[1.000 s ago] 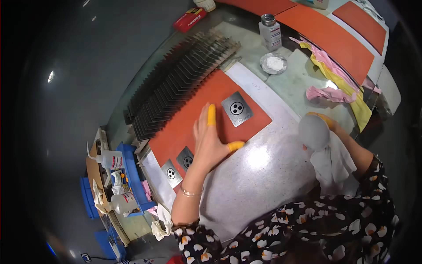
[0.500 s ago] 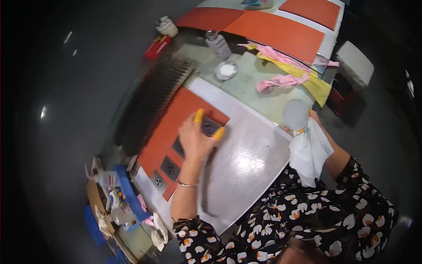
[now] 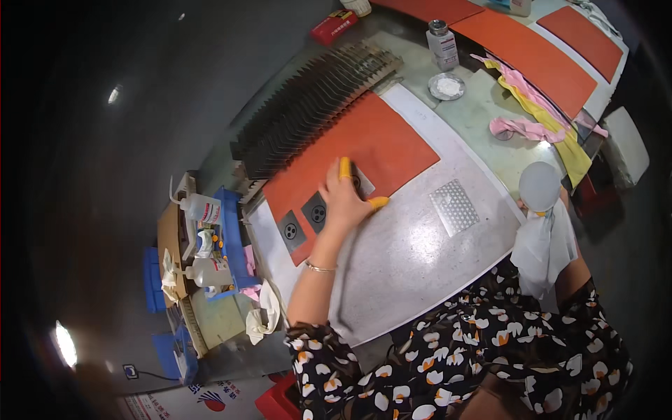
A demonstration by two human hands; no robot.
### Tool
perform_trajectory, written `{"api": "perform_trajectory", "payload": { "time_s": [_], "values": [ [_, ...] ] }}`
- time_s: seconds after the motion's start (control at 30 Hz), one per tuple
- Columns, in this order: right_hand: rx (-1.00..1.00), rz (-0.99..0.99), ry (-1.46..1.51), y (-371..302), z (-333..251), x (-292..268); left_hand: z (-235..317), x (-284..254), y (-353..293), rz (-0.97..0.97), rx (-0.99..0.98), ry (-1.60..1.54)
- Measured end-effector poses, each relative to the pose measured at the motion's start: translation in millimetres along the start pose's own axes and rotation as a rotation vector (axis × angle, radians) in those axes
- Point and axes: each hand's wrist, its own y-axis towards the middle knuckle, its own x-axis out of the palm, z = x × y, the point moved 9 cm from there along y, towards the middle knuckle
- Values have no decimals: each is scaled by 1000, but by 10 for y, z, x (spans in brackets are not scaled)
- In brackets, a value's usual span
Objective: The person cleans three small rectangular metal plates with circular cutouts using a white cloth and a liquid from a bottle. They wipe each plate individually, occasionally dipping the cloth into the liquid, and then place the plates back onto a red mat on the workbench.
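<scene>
My left hand [image 3: 341,199] reaches over the orange mat [image 3: 392,140] with yellow finger cots on the thumb and forefinger. These two fingers are spread at the edges of a small grey plate [image 3: 362,183], partly hidden by the hand; whether they grip it I cannot tell. Two similar plates, a dark one [image 3: 315,211] and a nearer one [image 3: 291,232], bear round marks of three dots. A silver dotted plate [image 3: 456,208] lies on the white work surface [image 3: 413,259]. My right hand [image 3: 564,199], mostly covered, is closed on a round grey disc [image 3: 540,186] and a white cloth [image 3: 542,245].
A black slotted rack [image 3: 308,105] stands along the mat's left side. Behind are a bottle [image 3: 442,45], a dish of white powder [image 3: 446,86] and pink and yellow cloths [image 3: 526,129]. Squeeze bottles [image 3: 203,208] and a blue tray [image 3: 234,241] are at the left.
The view has shifted. My left hand has moved nearer along the row to another plate. The plate formerly under it has left the mat, and a dotted plate now shows on the white surface.
</scene>
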Motion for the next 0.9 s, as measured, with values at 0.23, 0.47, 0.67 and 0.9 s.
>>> {"api": "perform_trajectory", "payload": {
  "time_s": [0.23, 0.47, 0.67, 0.9],
  "values": [
    [-12, 23, -121, 24, -52, -44, 18, 99, 79, -152, -71, -1],
    [-10, 57, -106, 20, -33, -42, -82, 129, -80, -63, -78, 9],
    [-133, -10, -327, -14, -184, 138, -43, 112, -49, -198, -210, 23],
    [-103, 178, -255, -87, -148, 47, 608, -263, -428, 157, 153, -363]
  ]
}}
